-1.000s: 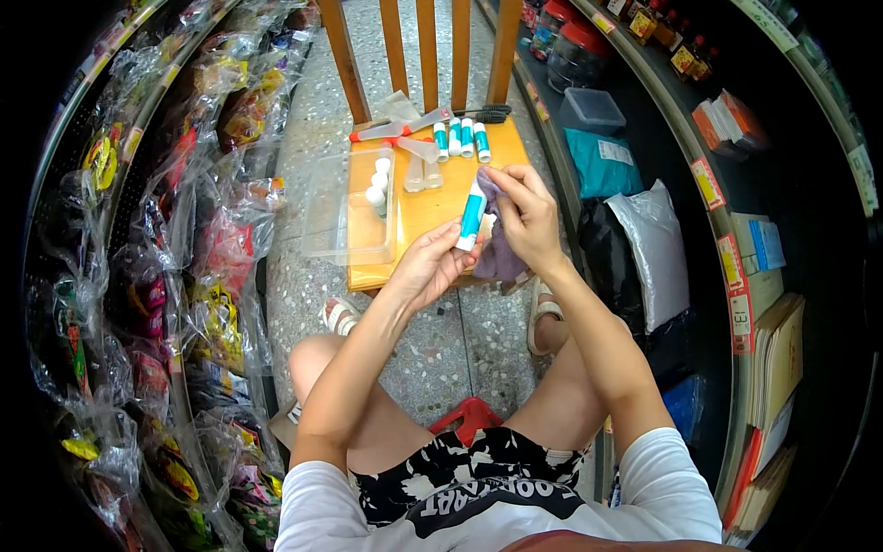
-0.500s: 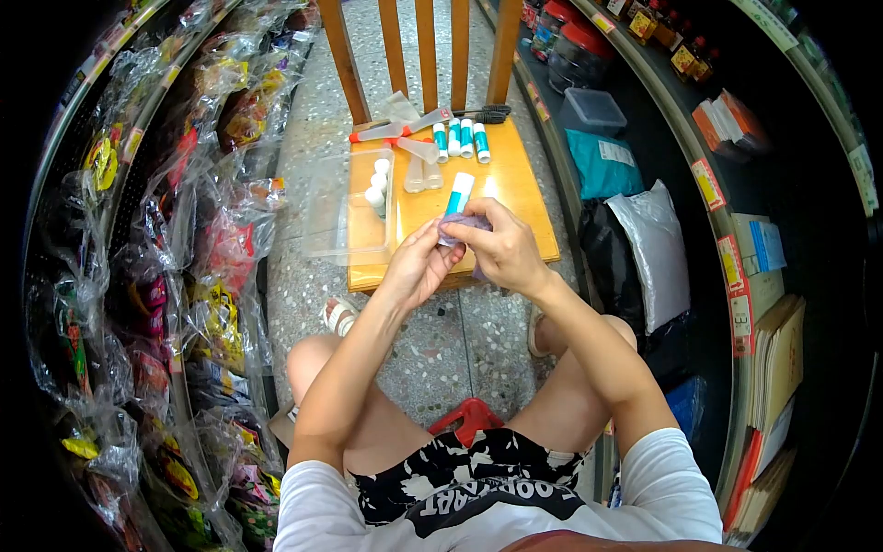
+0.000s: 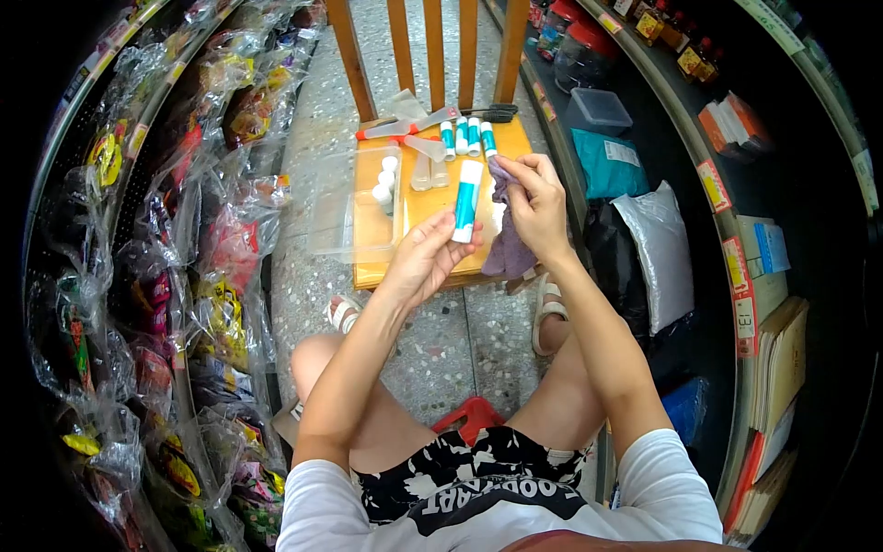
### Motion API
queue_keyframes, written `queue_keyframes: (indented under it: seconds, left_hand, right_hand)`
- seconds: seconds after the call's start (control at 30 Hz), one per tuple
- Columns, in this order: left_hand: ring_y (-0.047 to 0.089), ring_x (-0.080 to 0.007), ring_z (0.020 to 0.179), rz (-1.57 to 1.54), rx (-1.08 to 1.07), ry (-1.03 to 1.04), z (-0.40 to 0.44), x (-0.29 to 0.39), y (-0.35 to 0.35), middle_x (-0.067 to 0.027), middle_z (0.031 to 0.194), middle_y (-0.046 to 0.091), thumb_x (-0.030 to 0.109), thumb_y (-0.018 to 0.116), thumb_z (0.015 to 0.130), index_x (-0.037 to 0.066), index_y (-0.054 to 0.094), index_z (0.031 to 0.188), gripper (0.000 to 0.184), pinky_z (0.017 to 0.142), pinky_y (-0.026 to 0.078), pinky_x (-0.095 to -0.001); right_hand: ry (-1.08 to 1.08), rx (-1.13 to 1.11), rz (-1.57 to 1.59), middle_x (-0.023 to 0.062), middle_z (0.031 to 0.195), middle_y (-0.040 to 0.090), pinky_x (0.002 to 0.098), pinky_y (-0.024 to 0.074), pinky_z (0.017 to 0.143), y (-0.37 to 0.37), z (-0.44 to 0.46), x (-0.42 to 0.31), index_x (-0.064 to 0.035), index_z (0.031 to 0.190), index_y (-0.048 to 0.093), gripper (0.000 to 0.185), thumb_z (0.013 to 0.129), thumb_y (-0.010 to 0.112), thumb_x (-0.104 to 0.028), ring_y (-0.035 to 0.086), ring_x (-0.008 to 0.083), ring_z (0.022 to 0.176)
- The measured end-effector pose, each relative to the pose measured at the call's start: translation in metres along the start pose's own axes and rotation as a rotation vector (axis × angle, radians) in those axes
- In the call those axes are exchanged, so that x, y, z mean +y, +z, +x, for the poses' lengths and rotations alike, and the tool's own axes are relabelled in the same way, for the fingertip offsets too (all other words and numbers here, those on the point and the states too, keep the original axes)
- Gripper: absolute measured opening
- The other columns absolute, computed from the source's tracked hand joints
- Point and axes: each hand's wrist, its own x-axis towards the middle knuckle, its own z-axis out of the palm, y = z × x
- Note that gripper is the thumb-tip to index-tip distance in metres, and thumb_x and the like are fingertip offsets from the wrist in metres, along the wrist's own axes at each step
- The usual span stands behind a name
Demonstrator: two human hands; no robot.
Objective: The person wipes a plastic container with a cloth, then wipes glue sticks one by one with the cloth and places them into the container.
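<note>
My left hand (image 3: 429,252) grips the lower end of a white and teal glue stick (image 3: 467,201), which stands nearly upright over the wooden chair seat (image 3: 372,274). To its right, my right hand (image 3: 537,210) pinches a purple cloth (image 3: 506,250) that hangs down past the front edge of the seat. Farther back on the seat, several similar glue sticks (image 3: 474,136) stand in a group. Beside them lie translucent tubes with red caps (image 3: 405,126). White round items (image 3: 383,193) sit by the right wall of a clear plastic box (image 3: 336,247).
A shelf with plastic-wrapped goods (image 3: 225,244) runs along the left. On the right shelf are a clear container (image 3: 600,110), a teal packet (image 3: 607,164) and a silver-grey bag (image 3: 658,258). The slatted chair back (image 3: 432,55) rises behind the seat. A red stool (image 3: 475,419) shows below me.
My right hand has moved right with the purple cloth, away from the glue stick's lower end. The glue stick stays in my left hand and is now uncovered.
</note>
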Motion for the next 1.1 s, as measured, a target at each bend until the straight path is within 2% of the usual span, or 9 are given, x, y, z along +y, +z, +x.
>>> queue_keyframes:
  seconds: [0.07,0.2,0.37,0.47,0.5,0.6,0.63,0.77,1.1]
  left_hand:
    - [0.063,-0.0215,0.101,0.077,0.019,0.067,-0.002,0.013,0.001,-0.0127,0.111,0.062,0.018,0.048,0.101,-0.002,0.044,0.133,0.038,0.087,0.053,-0.0282]
    - [0.063,-0.0239,0.107,0.291,0.117,0.218,-0.009,0.043,0.004,-0.0122,0.114,0.061,0.018,0.049,0.100,-0.001,0.044,0.134,0.039,0.091,0.052,-0.0311]
    - [0.062,-0.0153,0.102,0.816,0.353,0.437,-0.017,0.077,-0.022,-0.0091,0.110,0.065,0.007,0.063,0.091,-0.001,0.053,0.118,0.030,0.082,0.049,-0.0264]
    - [0.065,-0.0154,0.095,1.178,0.492,0.435,-0.019,0.090,-0.047,-0.0089,0.104,0.068,0.006,0.065,0.088,0.000,0.055,0.114,0.028,0.079,0.050,-0.0277]
    - [0.067,-0.0152,0.088,1.382,0.607,0.398,-0.023,0.096,-0.031,-0.0104,0.095,0.071,0.007,0.070,0.082,-0.001,0.058,0.109,0.030,0.076,0.051,-0.0292]
    - [0.069,-0.0259,0.084,1.533,0.560,0.305,-0.018,0.098,-0.053,-0.0169,0.092,0.070,0.007,0.072,0.077,-0.002,0.059,0.102,0.030,0.075,0.053,-0.0348]
    - [0.070,-0.0234,0.082,1.609,0.587,0.193,-0.015,0.098,-0.059,-0.0162,0.090,0.071,0.007,0.074,0.075,-0.001,0.060,0.101,0.031,0.070,0.052,-0.0341]
    - [0.068,-0.0318,0.080,1.727,0.537,0.076,-0.008,0.096,-0.065,-0.0192,0.088,0.069,0.012,0.078,0.068,-0.002,0.062,0.097,0.035,0.072,0.052,-0.0382]
    - [0.068,-0.0333,0.087,1.864,0.430,-0.201,0.014,0.090,-0.096,-0.0175,0.092,0.070,0.015,0.082,0.058,0.006,0.069,0.097,0.042,0.077,0.052,-0.0398]
  right_hand:
    - [0.011,-0.057,0.069,0.0121,0.097,0.057,0.0278,0.0488,0.071,0.004,0.000,-0.002,-0.0013,0.109,0.068,0.035,0.080,0.055,0.013,0.061,0.0204,0.084]
    - [-0.115,-0.198,0.091,0.0110,0.096,0.055,0.0275,0.0502,0.068,0.019,-0.004,-0.006,-0.0019,0.109,0.068,0.036,0.080,0.054,0.014,0.062,0.0178,0.079]
    - [-0.131,-0.271,0.053,0.0107,0.096,0.058,0.0321,0.0538,0.067,0.034,-0.006,-0.011,-0.0067,0.106,0.068,0.032,0.080,0.058,0.007,0.065,0.0227,0.081]
    - [-0.171,-0.271,0.000,0.0102,0.097,0.059,0.0340,0.0539,0.069,0.040,-0.004,-0.008,-0.0082,0.107,0.068,0.032,0.080,0.058,0.006,0.065,0.0239,0.083]
    - [-0.168,-0.278,-0.004,0.0101,0.098,0.059,0.0345,0.0538,0.070,0.042,-0.004,-0.007,-0.0086,0.107,0.068,0.032,0.080,0.058,0.005,0.065,0.0244,0.083]
    - [-0.134,-0.312,-0.008,0.0097,0.097,0.059,0.0355,0.0533,0.071,0.048,-0.005,-0.004,-0.0098,0.107,0.068,0.032,0.079,0.059,0.005,0.065,0.0258,0.084]
    - [-0.119,-0.325,-0.009,0.0096,0.097,0.059,0.0357,0.0531,0.072,0.049,-0.006,-0.003,-0.0102,0.106,0.068,0.033,0.079,0.059,0.005,0.064,0.0263,0.085]
    - [-0.122,-0.336,-0.034,0.0086,0.097,0.059,0.0363,0.0526,0.071,0.052,-0.007,-0.003,-0.0115,0.105,0.068,0.032,0.079,0.060,0.004,0.064,0.0268,0.085]
    - [-0.152,-0.377,-0.085,0.0072,0.098,0.060,0.0368,0.0528,0.072,0.052,-0.009,-0.001,-0.0126,0.104,0.068,0.033,0.076,0.062,0.003,0.065,0.0268,0.087]
